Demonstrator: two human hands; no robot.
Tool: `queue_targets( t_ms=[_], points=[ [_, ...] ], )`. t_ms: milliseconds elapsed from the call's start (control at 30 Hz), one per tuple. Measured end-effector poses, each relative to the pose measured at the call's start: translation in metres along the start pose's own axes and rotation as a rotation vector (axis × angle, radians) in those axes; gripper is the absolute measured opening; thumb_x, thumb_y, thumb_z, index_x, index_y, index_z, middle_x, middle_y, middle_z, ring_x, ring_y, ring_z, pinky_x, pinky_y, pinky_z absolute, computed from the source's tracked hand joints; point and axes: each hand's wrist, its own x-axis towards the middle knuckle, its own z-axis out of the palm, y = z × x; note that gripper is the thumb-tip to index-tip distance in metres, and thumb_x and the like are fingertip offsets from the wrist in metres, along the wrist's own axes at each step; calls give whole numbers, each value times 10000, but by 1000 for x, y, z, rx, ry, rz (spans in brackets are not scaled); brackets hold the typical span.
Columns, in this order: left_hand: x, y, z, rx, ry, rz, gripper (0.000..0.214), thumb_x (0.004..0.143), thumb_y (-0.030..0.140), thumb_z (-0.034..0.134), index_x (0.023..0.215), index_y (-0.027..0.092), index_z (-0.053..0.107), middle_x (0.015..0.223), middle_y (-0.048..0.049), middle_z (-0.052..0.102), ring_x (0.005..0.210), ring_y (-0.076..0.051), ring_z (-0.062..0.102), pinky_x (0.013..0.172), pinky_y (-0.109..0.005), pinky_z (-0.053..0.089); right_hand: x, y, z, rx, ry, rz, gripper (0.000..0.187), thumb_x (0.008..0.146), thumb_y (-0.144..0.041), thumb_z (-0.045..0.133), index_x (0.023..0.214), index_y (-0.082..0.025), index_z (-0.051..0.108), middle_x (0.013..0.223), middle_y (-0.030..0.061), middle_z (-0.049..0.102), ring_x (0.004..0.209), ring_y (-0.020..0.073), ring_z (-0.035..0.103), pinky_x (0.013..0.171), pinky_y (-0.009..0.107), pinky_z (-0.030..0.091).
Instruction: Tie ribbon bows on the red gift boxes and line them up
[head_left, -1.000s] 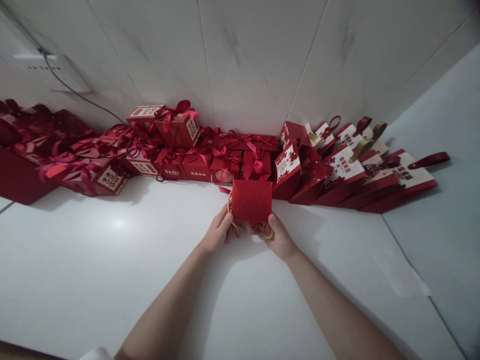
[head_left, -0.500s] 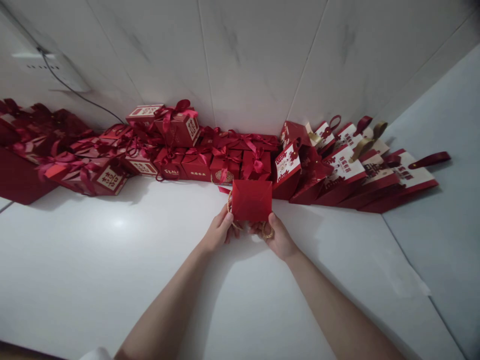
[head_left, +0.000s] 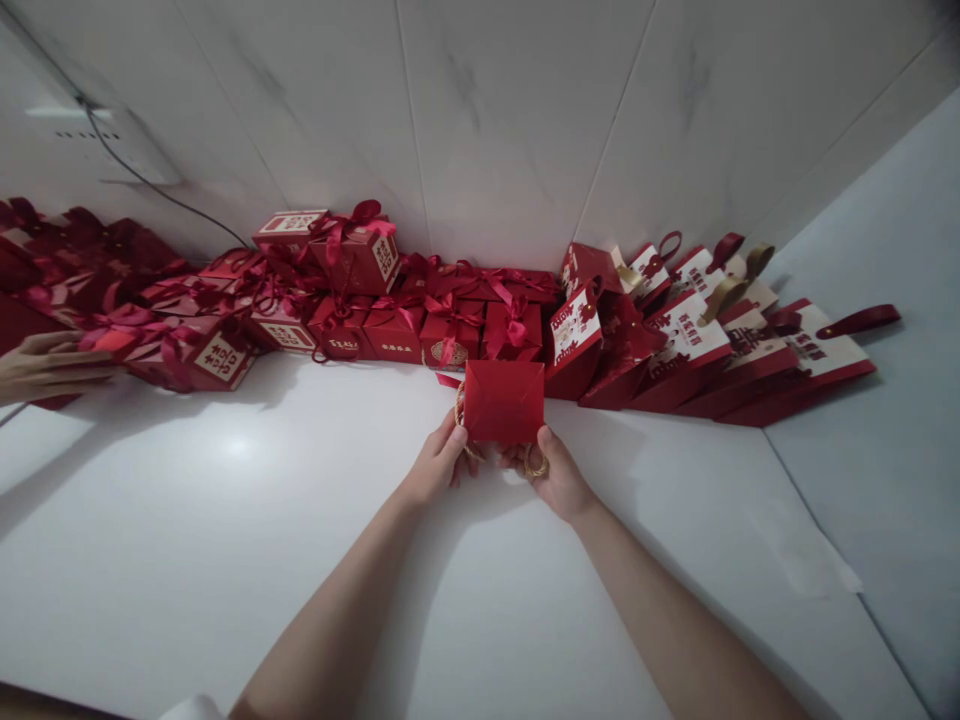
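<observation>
Between my two hands is a small red gift box (head_left: 504,400), a plain square face turned up toward me. My left hand (head_left: 442,455) grips its left side, thumb at the lower left corner. My right hand (head_left: 555,472) grips the lower right corner, thumb on the edge. A twisted gold cord (head_left: 460,402) runs down the box's left side, and a loop of gold cord (head_left: 535,462) hangs by my right fingers. The underside of the box is hidden. Just behind it stand red boxes with ribbon bows (head_left: 452,335).
Ribboned red boxes (head_left: 217,360) line the tiled wall, some stacked. At right lean red and white bags with strap handles (head_left: 690,330). Another person's hand (head_left: 56,368) reaches in at far left beside the boxes. A dark cable (head_left: 165,195) hangs from a socket panel (head_left: 105,140) above the white tabletop (head_left: 225,500).
Another person's hand has come in from the left edge, beside the red boxes, casting a shadow on the table. My hands and the box have stayed almost still.
</observation>
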Motion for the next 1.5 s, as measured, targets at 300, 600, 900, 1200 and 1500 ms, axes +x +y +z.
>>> queue_targets(
  t_ms=[300, 600, 900, 1200, 1500],
  points=[
    [0, -3, -1, 9, 5, -22, 741, 910, 685, 329, 1430, 159, 368, 582, -14, 601, 356, -91, 424, 352, -201, 324, 1, 1, -2, 8, -15, -3, 442, 821, -612, 626, 1097, -267, 615, 843, 30, 706, 726, 175, 645, 706, 305, 517],
    [0, 1, -1, 23, -4, -29, 734, 908, 691, 325, 1400, 150, 384, 595, -10, 593, 361, -88, 420, 354, -203, 317, 0, 2, -3, -5, -25, -3, 434, 840, -610, 602, 1106, -266, 607, 844, 29, 708, 734, 173, 648, 723, 299, 517],
    [-1, -2, -2, -86, 0, 1, 637, 920, 601, 409, 1389, 170, 416, 676, -33, 632, 390, -91, 428, 378, -220, 329, -1, -1, -1, -20, 8, 15, 432, 827, -536, 651, 1182, -300, 583, 963, 32, 705, 810, 191, 663, 753, 334, 539],
    [6, -8, -5, -281, 198, -49, 564, 738, 264, 641, 1294, 200, 572, 848, -77, 712, 723, -251, 651, 559, -322, 501, 4, 4, -4, 2, 227, -98, 720, 646, -166, 765, 1277, -418, 527, 1196, -13, 648, 955, 191, 636, 642, 265, 525],
    [2, 12, 4, -396, 144, 62, 504, 817, 478, 607, 1236, 199, 582, 1289, -97, 602, 1203, -318, 531, 955, -402, 446, 8, 5, -3, -120, 331, -266, 635, 697, -174, 744, 1272, -348, 539, 1335, 26, 582, 1133, 213, 600, 874, 342, 524]
  ],
)
